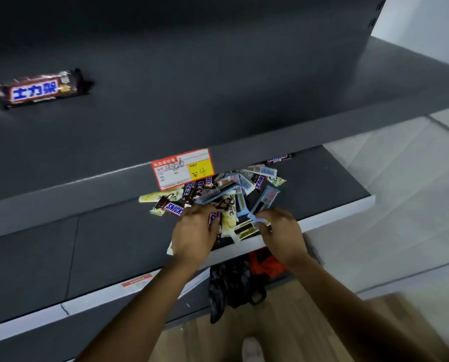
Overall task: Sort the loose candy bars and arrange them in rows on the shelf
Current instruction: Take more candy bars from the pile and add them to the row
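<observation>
right hand fingers pinch blue bar; left hand fingers unclear in pile on grey shelf

Our left hand rests on the heap of loose wrapped candy bars on the dark grey metal lower shelf. Our right hand pinches a pale-blue wrapped bar. One brown Snickers bar lies alone on the upper shelf.

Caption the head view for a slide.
Left hand in a heap of wrapped candy bars on a dark grey shelf; right hand pinching a blue bar.
</observation>
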A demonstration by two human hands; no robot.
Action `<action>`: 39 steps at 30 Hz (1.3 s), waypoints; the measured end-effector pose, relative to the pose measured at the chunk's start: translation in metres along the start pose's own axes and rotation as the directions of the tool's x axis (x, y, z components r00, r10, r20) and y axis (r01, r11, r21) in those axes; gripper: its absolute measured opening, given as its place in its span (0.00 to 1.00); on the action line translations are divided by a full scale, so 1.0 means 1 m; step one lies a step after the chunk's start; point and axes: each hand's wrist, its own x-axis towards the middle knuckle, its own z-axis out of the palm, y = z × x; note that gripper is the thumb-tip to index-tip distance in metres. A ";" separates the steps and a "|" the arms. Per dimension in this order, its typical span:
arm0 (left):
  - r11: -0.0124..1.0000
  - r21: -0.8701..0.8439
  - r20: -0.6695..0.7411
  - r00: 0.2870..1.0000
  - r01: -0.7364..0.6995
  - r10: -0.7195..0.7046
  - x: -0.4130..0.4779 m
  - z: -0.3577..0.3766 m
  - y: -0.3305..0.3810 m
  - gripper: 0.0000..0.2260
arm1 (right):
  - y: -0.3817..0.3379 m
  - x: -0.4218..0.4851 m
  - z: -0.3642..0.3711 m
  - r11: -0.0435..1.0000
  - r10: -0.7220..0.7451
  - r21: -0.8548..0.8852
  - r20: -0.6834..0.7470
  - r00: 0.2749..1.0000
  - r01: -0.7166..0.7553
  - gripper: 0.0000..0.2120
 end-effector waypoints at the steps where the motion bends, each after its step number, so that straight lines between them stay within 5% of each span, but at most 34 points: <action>1: 1.000 0.015 0.016 1.000 0.014 -0.014 0.006 0.009 -0.005 0.09 | 0.007 0.005 0.009 1.000 -0.009 -0.021 0.037 0.999 0.009 0.08; 9: 0.988 0.144 0.079 0.994 0.064 -0.076 0.054 0.069 -0.041 0.14 | 0.046 0.033 0.066 0.967 0.003 -0.238 0.366 0.930 0.091 0.23; 16: 0.975 0.081 0.259 0.940 0.208 -0.222 0.074 0.096 -0.058 0.22 | 0.056 0.051 0.086 0.935 -0.084 -0.262 0.493 0.866 0.239 0.28; 25: 0.950 0.086 0.269 0.911 0.301 -0.313 0.086 0.087 -0.055 0.18 | 0.064 0.057 0.093 0.898 -0.159 -0.297 0.466 0.870 0.324 0.22; 30: 0.952 0.197 0.314 0.904 0.235 -0.289 0.087 0.079 -0.054 0.19 | 0.067 0.053 0.095 0.890 -0.200 -0.302 0.416 0.887 0.342 0.19; 36: 0.946 -0.013 0.287 0.907 0.324 -0.307 0.082 0.082 -0.059 0.12 | 0.071 0.048 0.093 0.888 -0.307 -0.252 0.300 0.903 0.386 0.24; 39: 0.965 0.023 0.259 0.931 0.261 -0.258 0.081 0.081 -0.057 0.12 | 0.072 0.045 0.091 0.893 -0.369 -0.177 0.238 0.899 0.413 0.24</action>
